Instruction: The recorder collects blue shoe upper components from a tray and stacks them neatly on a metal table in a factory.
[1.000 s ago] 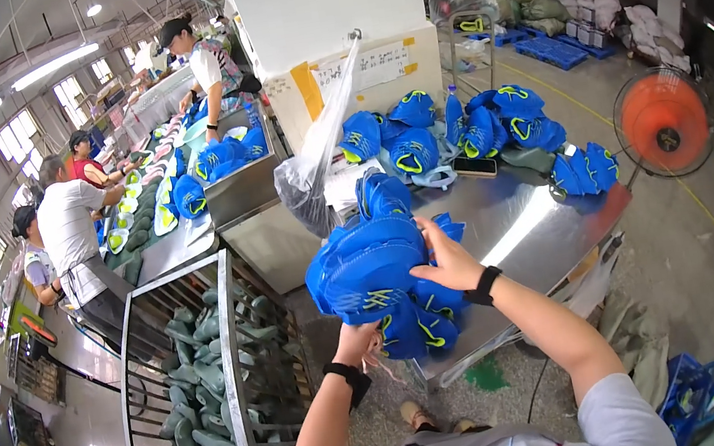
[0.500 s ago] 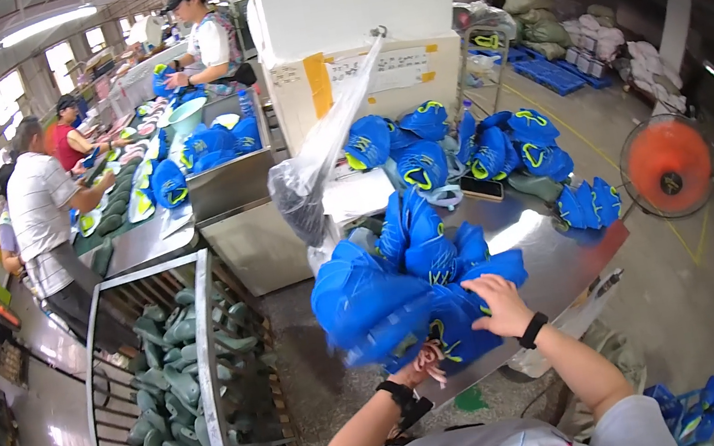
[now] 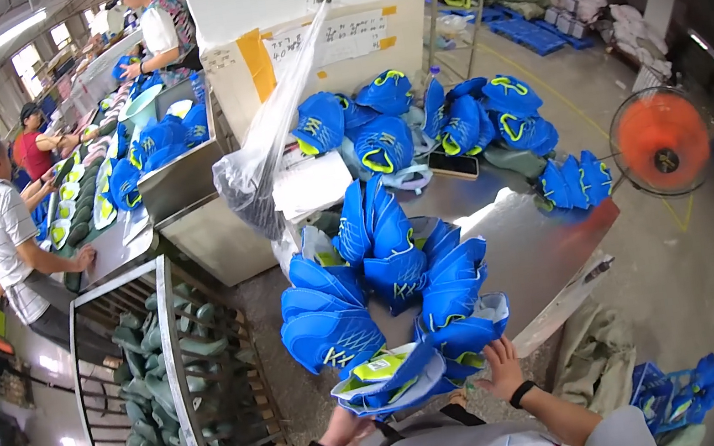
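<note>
Blue shoe uppers with lime-green linings lie in a ring of nested stacks on the near part of a metal table (image 3: 508,242). At the ring's near edge, my left hand (image 3: 347,427) grips the lower left side of a small stack of shoe uppers (image 3: 389,373), their pale openings turned towards me. Part of its fingers is hidden beneath them. My right hand (image 3: 499,371) has its fingers spread beside the near right stack (image 3: 464,336), fingertips at its edge. Farther left in the ring sits another stack (image 3: 321,321), and two upright stacks (image 3: 387,237) stand at its far side.
Left of me stands a metal-barred cart (image 3: 179,379) full of grey-green shoe lasts (image 3: 157,396). More blue uppers (image 3: 384,147) and a phone (image 3: 453,164) are at the table's far side. An orange fan (image 3: 663,142) stands right. Co-workers (image 3: 12,228) stand along a line at far left.
The stack by my left hand has swung down towards me, its openings now showing. My right hand has drawn back from the top of the uppers to their near edge. The view has shifted.
</note>
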{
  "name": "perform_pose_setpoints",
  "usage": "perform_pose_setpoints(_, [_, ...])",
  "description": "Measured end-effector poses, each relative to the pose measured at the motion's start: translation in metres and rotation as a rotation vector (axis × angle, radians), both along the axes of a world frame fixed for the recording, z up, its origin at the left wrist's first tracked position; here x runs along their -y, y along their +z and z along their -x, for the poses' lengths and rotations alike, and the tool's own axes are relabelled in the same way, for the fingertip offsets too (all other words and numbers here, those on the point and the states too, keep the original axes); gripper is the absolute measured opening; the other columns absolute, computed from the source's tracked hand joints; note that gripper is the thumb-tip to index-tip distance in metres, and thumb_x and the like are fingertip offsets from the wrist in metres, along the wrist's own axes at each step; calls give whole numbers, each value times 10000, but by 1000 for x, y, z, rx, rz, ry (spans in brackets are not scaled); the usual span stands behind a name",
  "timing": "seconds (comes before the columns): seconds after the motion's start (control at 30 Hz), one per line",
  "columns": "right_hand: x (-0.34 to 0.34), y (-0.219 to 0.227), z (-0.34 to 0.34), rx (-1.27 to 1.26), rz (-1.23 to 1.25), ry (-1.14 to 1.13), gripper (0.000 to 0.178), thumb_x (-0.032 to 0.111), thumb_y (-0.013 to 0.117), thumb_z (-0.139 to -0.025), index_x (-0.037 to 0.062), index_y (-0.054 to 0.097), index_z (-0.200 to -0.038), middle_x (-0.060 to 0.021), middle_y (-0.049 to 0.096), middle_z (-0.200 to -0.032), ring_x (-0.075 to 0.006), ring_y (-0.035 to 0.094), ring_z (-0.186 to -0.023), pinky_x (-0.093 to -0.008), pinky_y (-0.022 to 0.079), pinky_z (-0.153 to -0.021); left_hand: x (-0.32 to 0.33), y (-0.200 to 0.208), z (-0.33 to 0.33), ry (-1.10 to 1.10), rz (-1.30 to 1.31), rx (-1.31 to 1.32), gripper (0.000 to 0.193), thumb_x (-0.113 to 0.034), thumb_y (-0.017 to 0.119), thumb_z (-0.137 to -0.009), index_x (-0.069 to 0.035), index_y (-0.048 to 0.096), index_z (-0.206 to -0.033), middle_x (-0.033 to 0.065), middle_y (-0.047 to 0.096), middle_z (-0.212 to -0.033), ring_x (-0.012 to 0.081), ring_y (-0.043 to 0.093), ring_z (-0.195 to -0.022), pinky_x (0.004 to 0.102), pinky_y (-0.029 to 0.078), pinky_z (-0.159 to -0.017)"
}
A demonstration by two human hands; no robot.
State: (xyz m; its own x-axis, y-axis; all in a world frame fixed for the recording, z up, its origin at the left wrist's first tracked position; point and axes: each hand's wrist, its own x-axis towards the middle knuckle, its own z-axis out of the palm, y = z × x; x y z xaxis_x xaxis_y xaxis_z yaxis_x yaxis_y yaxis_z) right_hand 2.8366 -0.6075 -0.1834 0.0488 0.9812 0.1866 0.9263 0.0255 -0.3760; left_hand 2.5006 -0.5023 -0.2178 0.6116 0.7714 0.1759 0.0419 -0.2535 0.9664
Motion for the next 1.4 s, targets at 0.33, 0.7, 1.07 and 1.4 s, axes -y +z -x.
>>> perform_pose_setpoints(0.33, [-77,3,-31,25,-49,566,525,227,705,-553,113,519,-1031,-123,474,-1142,-351,384,-1105,-521,270,-949,37,120,-93,637,-127,-634,740,-217,771,-605,-6,369,-1190,172,507,-1123,337,569,-908,372,488,-710])
perform_pose_setpoints(0.7, [-104,-24,-39,155,-183,749,279,192,488,-774,132,580,-1030,-137,579,-1059,-282,550,-988,-447,384,-875,49,11,-88,1154,953,536,353,-179,548,-826,-137,373,-1130,35,492,-682,120,448,-425,262,428,-407])
perform_pose_setpoints(1.07, [-153,152,-169,238,191,870,213,309,612,-697,233,604,-896,-99,595,-610,-294,584,-541,-416,457,-508,1,107,-139,629,767,94,201,-197,559,-853,-8,507,-898,13,506,-530,74,462,-386,226,364,-297])
perform_pose_setpoints(1.4, [-139,90,-228,375,479,382,299,365,700,-611,147,628,-802,-78,636,-746,-280,604,-741,-417,467,-648,-14,85,-188,226,647,-348,279,-248,622,-781,-13,558,-919,10,541,-555,90,494,-412,241,400,-327])
